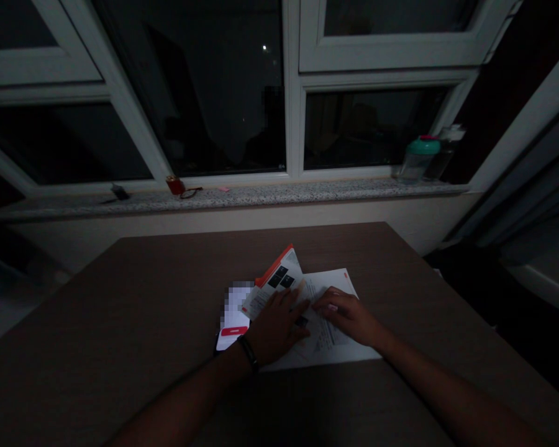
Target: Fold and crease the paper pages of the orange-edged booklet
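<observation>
An open booklet [326, 338] lies on the counter [135, 310], a lit phone [235, 310] at its left. The left hand's [278, 326] grip, spread apart, seems to steady it; whether the right hand's [351, 315] curled grip holds paper, I cannot tell. Its orange edge [274, 266], likely a leaf's long axis, slants far right.

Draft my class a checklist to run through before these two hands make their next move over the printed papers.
1. Left hand on the orange-edged printed sheet: ok, spread open.
2. Right hand at the white printed page: ok.
3. Right hand pinching paper: cannot tell.
4. Sheet lined up with the page: not ok, it sits at an angle.
5. Smartphone clear of paper: not ok, the sheet's corner overlaps it.
6. Teal-lidded shaker bottle away from both hands: ok, on the windowsill.
</observation>
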Demonstrator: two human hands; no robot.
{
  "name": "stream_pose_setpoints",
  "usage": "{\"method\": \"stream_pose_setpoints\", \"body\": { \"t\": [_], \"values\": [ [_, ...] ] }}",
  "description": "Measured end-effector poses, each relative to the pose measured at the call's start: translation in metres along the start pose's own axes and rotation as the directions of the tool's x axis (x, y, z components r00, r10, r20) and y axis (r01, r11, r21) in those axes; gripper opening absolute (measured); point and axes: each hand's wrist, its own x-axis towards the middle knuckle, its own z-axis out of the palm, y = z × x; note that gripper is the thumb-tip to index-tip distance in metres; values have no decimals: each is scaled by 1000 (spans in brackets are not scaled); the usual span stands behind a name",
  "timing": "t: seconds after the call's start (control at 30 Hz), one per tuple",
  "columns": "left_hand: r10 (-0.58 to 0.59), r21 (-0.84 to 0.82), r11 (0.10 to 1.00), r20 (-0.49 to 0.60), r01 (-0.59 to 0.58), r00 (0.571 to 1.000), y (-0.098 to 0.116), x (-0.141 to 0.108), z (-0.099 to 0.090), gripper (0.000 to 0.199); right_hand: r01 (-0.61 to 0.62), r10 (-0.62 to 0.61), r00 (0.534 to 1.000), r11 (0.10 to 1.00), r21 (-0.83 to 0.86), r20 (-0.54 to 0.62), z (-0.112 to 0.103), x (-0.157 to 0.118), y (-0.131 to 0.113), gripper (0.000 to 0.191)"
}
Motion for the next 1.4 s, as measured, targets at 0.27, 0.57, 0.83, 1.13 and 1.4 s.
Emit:
{"method": "stream_pose_setpoints", "body": {
  "t": [0.27,0.57,0.83,1.13,1.4],
  "values": [
    [3,10,1000,12,-3,1000,0,1,0,57,-36,39,999,995,-95,31,0,1,0,21],
    [-14,18,1000,3,14,1000,1,0,0,57,62,-54,994,994,-88,92,-2,-2,-1,16],
    [-9,7,1000,7,9,1000,13,-3,4,59,68,-47,996,959,-277,81,-4,1,0,15],
    [-38,39,999,104,34,994,32,-8,6,68,-101,89,995,922,-375,-49,-14,1,8,18],
    [-177,114,979,85,167,981,43,-19,13,74,-132,122,991,922,-365,-50,-12,1,6,18]
  ]
}}
